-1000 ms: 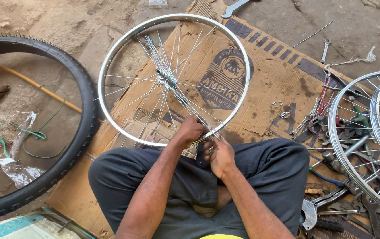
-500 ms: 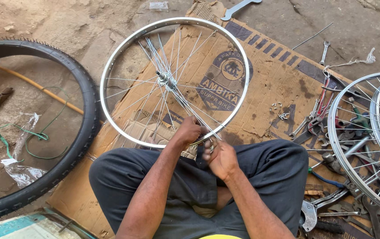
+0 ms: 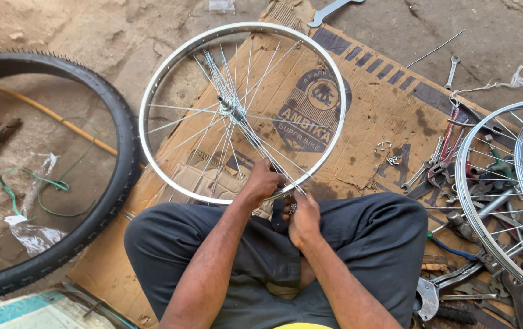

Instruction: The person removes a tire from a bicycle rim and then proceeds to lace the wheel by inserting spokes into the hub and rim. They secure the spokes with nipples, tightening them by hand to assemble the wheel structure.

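A silver bicycle wheel rim (image 3: 152,91) with loose spokes (image 3: 255,140) and a hub (image 3: 230,108) lies on flattened cardboard (image 3: 389,116) in front of my crossed legs. My left hand (image 3: 263,181) grips the near edge of the rim where the spokes meet it. My right hand (image 3: 303,214) is closed just beneath the rim, pinching a small metal part at a spoke end; the part is too small to name.
A black tyre (image 3: 112,128) lies on the dirt at left, with a yellow stick (image 3: 48,113) and green cord (image 3: 60,183) inside it. Another spoked wheel (image 3: 487,231) lies at right over scattered wrenches and pliers (image 3: 438,170). Small nipples (image 3: 389,152) dot the cardboard.
Both hands stay at the near edge of the rim with only slight finger movement. The view has shifted a little.
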